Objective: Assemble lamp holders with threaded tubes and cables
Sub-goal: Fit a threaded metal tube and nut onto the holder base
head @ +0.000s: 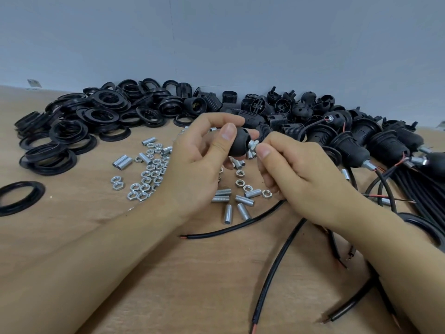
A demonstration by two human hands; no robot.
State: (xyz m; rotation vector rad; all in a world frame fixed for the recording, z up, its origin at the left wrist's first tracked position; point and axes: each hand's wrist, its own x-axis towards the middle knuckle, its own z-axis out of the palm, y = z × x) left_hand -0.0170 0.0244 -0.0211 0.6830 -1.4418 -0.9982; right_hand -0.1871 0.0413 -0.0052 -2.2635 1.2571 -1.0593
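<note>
While loose parts crowd the wooden desk (pixel 72 237), a person fits a threaded tube (pixel 253 146) into the narrow end of a black lamp holder cap (pixel 240 143), held up above the desk approx. mid-frame. The cap looks like light, stiff moulded plastic w/ a smooth rounded dome, likely a bit slippery, so a wrap-round grip on the dome suits it; the tube is small, rigid metal, its threads giving the fingertips bite, best pinched at its free end.

Left hand (pixel 199 160): fingers curled round the cap, thumb pressed on its near side, a firm clasp. Right hand (pixel 296 174): thumb and forefinger pinched shut on the tube and what appears to be a nut at the cap's neck; the other fingers are folded in, and whether they also grip the black cable (pixel 240 226) running out beneath that hand can't be told.

On the desk below lie hex nuts (pixel 144 182) and spare tubes (pixel 240 203). Black rings (pixel 72 131) are heaped far left, holder bodies (pixel 277 112) along the wall, and finished holders w/ cables (pixel 375 150) stack at right. More cut cables (pixel 269 280), red cores showing, trail toward the near edge.
</note>
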